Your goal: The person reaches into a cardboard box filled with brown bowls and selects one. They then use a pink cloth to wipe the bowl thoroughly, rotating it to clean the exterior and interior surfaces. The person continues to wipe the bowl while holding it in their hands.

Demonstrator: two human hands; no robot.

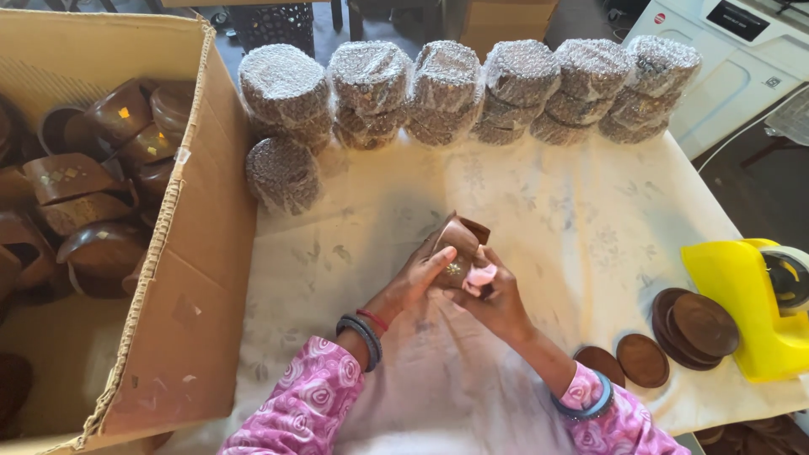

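Observation:
A small brown wooden cup (459,238) with a pale inlay and a handle is held over the middle of the cloth-covered table (539,211). My left hand (419,274) grips the cup from the left, thumb across its side. My right hand (493,295) supports it from below and presses a small pink cloth (480,276) against its lower side. Both wrists wear bangles above pink patterned sleeves.
A large open cardboard box (181,278) on the left holds several similar brown wooden cups (84,202). Several bubble-wrapped bundles (447,88) line the table's far edge. Round brown wooden coasters (687,324) and a yellow tape dispenser (746,299) sit at the right.

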